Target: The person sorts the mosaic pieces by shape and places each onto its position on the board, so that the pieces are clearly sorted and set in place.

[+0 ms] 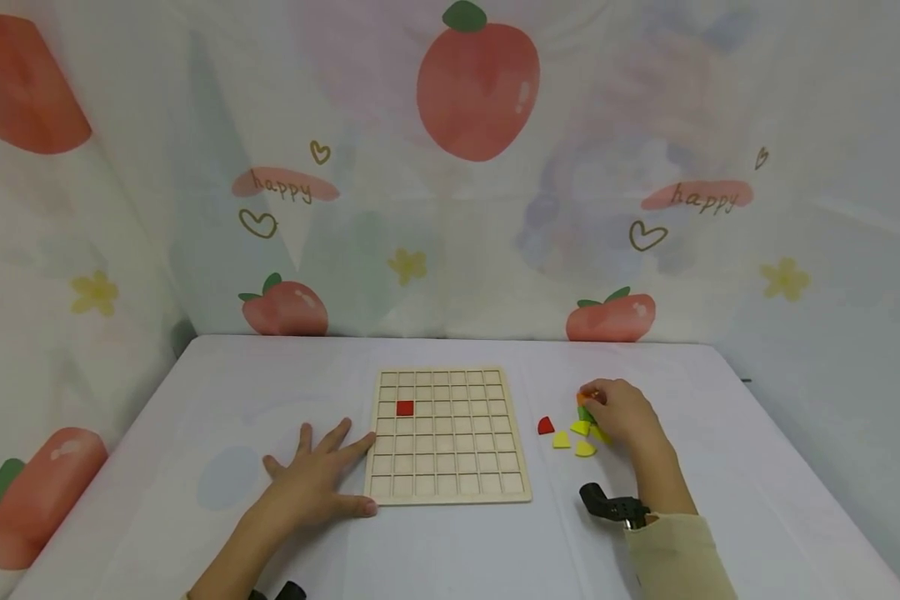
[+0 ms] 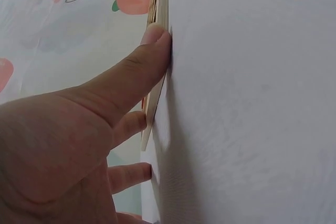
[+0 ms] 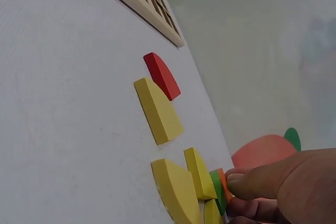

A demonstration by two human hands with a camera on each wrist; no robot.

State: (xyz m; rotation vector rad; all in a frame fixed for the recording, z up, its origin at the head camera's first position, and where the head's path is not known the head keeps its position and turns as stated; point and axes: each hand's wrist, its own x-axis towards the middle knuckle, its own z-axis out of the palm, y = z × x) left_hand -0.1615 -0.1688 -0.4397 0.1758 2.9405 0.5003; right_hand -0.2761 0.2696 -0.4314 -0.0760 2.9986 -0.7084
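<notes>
A light wooden grid board point(image 1: 447, 439) lies on the table with a red square point(image 1: 405, 408) in one of its upper left cells. My left hand point(image 1: 307, 477) has its fingers spread, with thumb and a fingertip touching the board's left edge. To the right of the board, my right hand point(image 1: 628, 414) pinches an orange piece point(image 3: 225, 186) beside a green piece point(image 3: 217, 190). Its fingers partly hide both. Several yellow quarter-round pieces point(image 1: 561, 440) and a red quarter-round piece point(image 1: 545, 426) lie close to this hand.
White cloth covers the table point(image 1: 457, 550). A printed curtain point(image 1: 450, 242) with fruit and hearts hangs behind it and along the sides. A black camera mount point(image 1: 613, 506) sits at the right wrist, by the sleeve point(image 1: 678, 554).
</notes>
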